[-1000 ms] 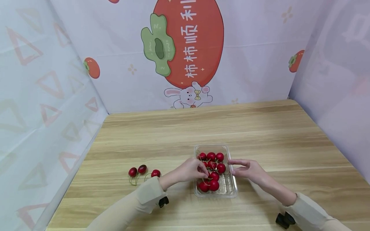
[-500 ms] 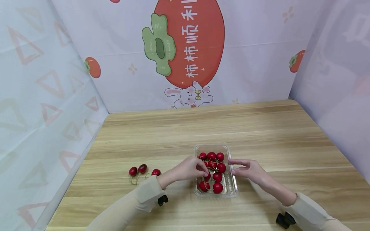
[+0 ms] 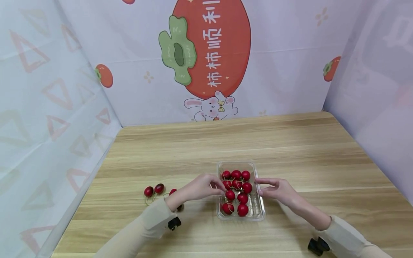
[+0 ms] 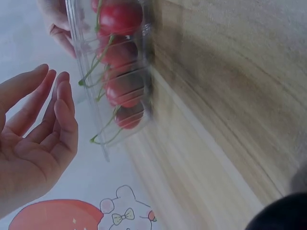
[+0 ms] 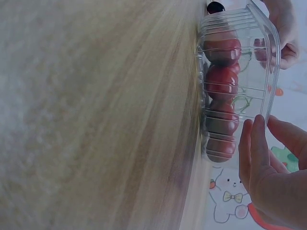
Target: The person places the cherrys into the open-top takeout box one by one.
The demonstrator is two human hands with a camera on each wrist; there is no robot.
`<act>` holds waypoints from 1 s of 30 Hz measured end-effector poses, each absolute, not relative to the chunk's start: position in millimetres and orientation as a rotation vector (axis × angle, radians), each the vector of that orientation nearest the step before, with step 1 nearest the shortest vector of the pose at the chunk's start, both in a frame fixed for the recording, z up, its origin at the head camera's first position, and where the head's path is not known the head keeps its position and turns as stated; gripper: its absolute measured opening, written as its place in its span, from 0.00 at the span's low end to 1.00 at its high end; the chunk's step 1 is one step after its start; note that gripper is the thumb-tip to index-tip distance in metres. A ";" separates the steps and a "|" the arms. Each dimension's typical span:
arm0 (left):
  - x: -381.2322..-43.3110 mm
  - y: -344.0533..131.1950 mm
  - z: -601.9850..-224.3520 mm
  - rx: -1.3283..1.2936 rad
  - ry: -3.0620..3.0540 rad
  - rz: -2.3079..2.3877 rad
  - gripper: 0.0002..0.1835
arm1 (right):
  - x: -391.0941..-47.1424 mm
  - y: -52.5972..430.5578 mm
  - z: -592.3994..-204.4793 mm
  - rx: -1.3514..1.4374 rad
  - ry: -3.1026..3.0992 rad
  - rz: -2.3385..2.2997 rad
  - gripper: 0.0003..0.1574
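Since half a second ago we see the left hand [image 3: 201, 187] shifted back toward the left, clear of a cherry [image 3: 230, 195] it had partly covered, while the right hand [image 3: 280, 191] stays in place.

Largest before us is the pale cloth backdrop [image 3: 280, 84], hung behind and at both sides. Next we have the wood-grain table [image 3: 274, 143], and on the rear cloth a big printed red-orange fruit [image 3: 235, 43] with a green leafy cap at its left. White characters [image 3: 213, 37] run up it from bottom to top, and we read 柿柿顺利.

We see two cream sleeves [image 3: 129, 234] reach in from below, each with a black device [image 3: 174, 223] by the wrist.

On the table, between the two hands, sits the clear container [image 3: 253, 205]. At its left rim the left hand holds nothing: in its wrist view we find thumb and fingers gently bent, apart from the wall. From the other side the right hand reaches in with fingers extended, tips touching the right rim and curled round nothing.

Smallest are the cherries: we count ten in the container, three in each of the two far rows and two in each near one. Three loose cherries [image 3: 148, 191] lie on the table to the left, one partly hidden by the left arm.
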State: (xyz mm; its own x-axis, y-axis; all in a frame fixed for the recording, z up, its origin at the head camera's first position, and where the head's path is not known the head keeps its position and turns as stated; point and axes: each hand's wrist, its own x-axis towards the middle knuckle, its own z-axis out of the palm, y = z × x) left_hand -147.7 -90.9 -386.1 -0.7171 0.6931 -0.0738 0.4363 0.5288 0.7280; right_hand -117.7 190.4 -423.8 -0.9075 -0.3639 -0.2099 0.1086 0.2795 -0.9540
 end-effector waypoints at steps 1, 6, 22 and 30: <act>-148.0 -93.3 -385.7 0.935 2.415 1.006 0.06 | -117.7 190.3 -423.8 -0.227 2.165 -1.666 0.34; -148.9 -104.7 -382.5 0.932 2.420 1.003 0.07 | -117.9 190.0 -423.7 -0.233 2.164 -1.667 0.34; -144.5 -133.5 -369.8 0.808 2.415 1.064 0.09 | -118.1 189.9 -423.5 -0.246 2.161 -1.669 0.34; -142.4 -151.3 -365.1 0.790 2.446 1.086 0.08 | -118.1 190.4 -423.7 -0.254 2.157 -1.674 0.34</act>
State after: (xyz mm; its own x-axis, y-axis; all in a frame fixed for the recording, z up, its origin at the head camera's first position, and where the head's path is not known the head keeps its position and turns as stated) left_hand -142.4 -151.3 -365.1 -0.7835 0.6150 -0.0882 0.3471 0.5509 0.7590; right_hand -118.1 190.4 -423.7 -0.9047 -0.3776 -0.1973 0.0975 0.2674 -0.9586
